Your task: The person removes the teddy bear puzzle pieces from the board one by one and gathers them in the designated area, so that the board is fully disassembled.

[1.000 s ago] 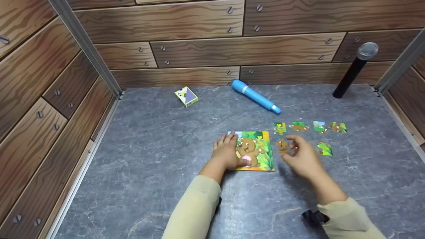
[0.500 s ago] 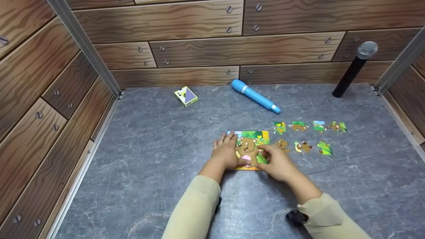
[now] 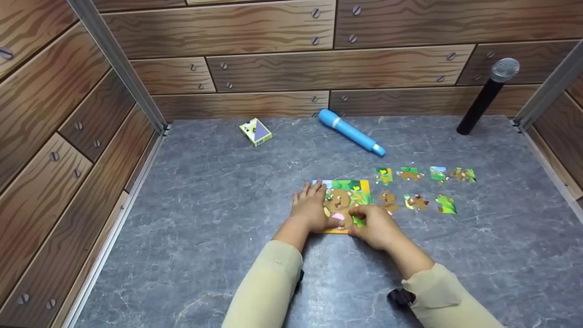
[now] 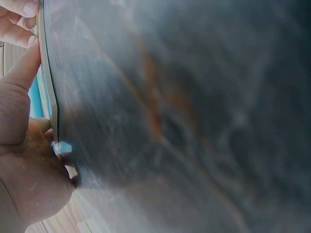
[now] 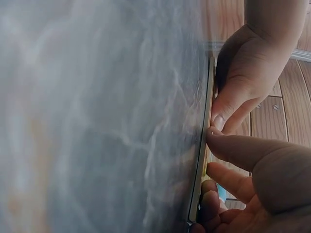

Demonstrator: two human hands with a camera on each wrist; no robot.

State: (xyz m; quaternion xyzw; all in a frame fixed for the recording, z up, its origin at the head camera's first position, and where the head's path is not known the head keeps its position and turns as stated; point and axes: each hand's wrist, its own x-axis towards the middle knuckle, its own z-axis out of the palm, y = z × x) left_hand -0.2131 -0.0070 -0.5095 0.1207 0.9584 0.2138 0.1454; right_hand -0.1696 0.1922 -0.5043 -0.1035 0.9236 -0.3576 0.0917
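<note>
A square bear jigsaw puzzle lies flat on the grey tabletop, its picture partly covered by both hands. My left hand rests on its left side, fingers extended forward and thumb across the bear. At the lower right part, the bent thumb and index finger of my right hand touch the puzzle, their tips a little apart. Whether a piece is pinched there cannot be made out. In the right wrist view, the puzzle's thin edge shows beside the thumb. Nearest the right hand lie a brown puzzle piece and another bear piece.
Several more loose pieces, among them a green one and a sky-coloured one, lie in two rows to the right. Behind are a blue marker-shaped stick, a small card box and a standing black microphone.
My right hand has left the loose pieces, uncovering a bear piece in the lower row, and moved left onto the puzzle, then slightly nearer me. The left hand stays put.
</note>
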